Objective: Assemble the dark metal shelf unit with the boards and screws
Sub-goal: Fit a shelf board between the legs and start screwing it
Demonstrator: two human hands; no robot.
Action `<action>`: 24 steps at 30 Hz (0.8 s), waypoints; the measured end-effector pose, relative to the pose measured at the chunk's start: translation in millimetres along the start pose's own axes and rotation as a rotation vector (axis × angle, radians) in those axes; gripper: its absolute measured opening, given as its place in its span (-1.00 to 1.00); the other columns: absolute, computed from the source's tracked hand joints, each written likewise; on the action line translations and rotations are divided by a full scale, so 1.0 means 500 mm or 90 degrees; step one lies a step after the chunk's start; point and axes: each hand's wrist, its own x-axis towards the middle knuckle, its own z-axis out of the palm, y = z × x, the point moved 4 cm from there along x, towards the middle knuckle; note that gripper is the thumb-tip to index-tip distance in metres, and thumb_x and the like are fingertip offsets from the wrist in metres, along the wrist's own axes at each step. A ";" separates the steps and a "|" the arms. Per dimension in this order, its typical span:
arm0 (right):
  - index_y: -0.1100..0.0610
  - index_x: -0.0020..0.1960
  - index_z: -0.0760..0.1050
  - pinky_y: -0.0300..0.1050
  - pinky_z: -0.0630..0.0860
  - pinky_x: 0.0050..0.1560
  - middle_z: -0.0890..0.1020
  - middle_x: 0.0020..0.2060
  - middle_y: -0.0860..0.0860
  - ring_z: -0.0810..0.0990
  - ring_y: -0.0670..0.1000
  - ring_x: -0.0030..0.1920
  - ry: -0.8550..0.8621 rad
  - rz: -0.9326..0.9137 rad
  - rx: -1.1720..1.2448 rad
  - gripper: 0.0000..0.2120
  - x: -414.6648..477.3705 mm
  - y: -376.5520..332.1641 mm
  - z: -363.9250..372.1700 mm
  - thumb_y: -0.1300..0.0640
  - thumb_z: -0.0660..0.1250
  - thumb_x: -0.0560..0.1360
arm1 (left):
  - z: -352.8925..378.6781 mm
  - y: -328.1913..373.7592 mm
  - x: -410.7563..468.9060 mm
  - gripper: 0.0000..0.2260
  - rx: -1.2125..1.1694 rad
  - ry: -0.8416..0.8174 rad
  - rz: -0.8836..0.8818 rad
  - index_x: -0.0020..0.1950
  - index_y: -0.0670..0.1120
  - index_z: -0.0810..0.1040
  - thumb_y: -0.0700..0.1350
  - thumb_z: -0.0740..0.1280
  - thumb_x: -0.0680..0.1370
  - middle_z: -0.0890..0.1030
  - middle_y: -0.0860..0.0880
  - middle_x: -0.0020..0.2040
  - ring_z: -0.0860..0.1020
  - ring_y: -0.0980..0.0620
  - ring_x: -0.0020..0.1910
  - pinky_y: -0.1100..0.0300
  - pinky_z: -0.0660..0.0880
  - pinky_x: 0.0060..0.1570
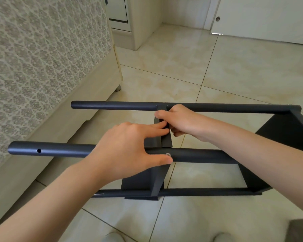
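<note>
Two hands together on shelf unit (pixel 217 107): right hand (pixel 179 119) grips middle board (pixel 166 140); left hand (pixel 128 149), at 7 o'clock, rests straight-fingered.

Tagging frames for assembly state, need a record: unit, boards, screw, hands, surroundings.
unit: dark metal shelf unit, on its side on tiled floor
middle board: spans far tube to near tube
end board: fitted at right end
screw: in near tube at middle board; empty hole farther left
left hand: over near tube, fingers straight, reaching middle board
right hand: grips middle board beside far tube
nearby: bed on left
</note>
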 end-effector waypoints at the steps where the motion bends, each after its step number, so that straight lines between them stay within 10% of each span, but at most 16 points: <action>1: 0.13 -0.32 0.46 -0.19 0.41 -0.38 0.37 -0.52 -0.03 0.33 -0.06 -0.51 0.001 -0.006 0.003 -0.64 -0.002 -0.002 -0.002 -0.09 0.25 0.52 | -0.001 0.000 -0.001 -0.32 -0.003 0.004 0.003 0.41 0.38 0.40 0.44 0.29 0.28 0.39 0.48 0.37 0.48 0.43 -0.09 0.40 0.34 -0.13; 7: 0.15 -0.31 0.49 -0.25 0.44 -0.42 0.43 -0.49 -0.02 0.38 -0.09 -0.50 0.013 -0.037 0.003 -0.63 -0.011 -0.003 0.003 -0.06 0.23 0.57 | 0.005 0.000 -0.010 -0.36 -0.009 0.006 0.017 0.41 0.35 0.42 0.35 0.40 0.32 0.33 0.54 0.36 0.06 0.52 0.09 0.45 0.34 -0.24; 12: 0.11 -0.34 0.45 -0.34 0.44 -0.50 0.42 -0.64 -0.14 0.41 -0.18 -0.58 0.007 -0.036 0.015 -0.62 -0.024 -0.003 0.013 0.00 0.17 0.60 | 0.010 0.001 -0.025 -0.36 -0.026 0.004 0.021 0.38 0.39 0.42 0.39 0.37 0.30 0.15 0.73 0.25 0.54 0.38 -0.11 0.45 0.37 -0.23; 24: 0.16 -0.25 0.39 -0.18 0.48 -0.38 0.39 -0.50 -0.02 0.42 -0.04 -0.44 0.006 -0.024 -0.050 -0.65 -0.055 0.004 0.036 -0.04 0.12 0.60 | 0.038 0.016 -0.070 -0.34 0.003 0.033 0.066 0.49 0.27 0.37 0.42 0.19 0.40 0.23 0.49 0.47 0.49 0.38 -0.09 0.50 0.34 -0.25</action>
